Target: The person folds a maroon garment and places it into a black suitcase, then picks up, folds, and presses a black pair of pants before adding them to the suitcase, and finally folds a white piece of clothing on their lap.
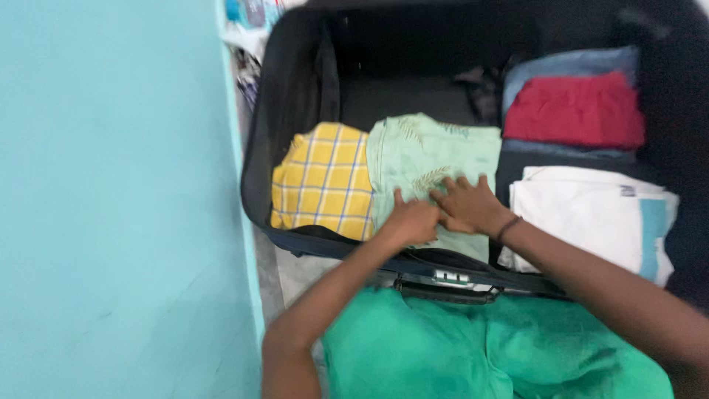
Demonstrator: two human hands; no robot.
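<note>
An open black suitcase (292,111) lies in front of me. Both my hands rest on a folded pale green shirt with a leaf print (432,151) inside it. My left hand (411,220) is curled, its fingers pressing the shirt's near edge. My right hand (467,203), with a dark band at the wrist, lies flat with its fingers spread on the same shirt, touching the left hand. A folded yellow checked shirt (325,181) sits just left of the green one.
At the suitcase's right lie a folded white cloth with a pale blue stripe (591,214), a folded red garment (576,111) and a blue-grey one under it (569,63). A turquoise wall (111,199) stands at left. My green-clad lap (487,347) is below the suitcase handle (447,284).
</note>
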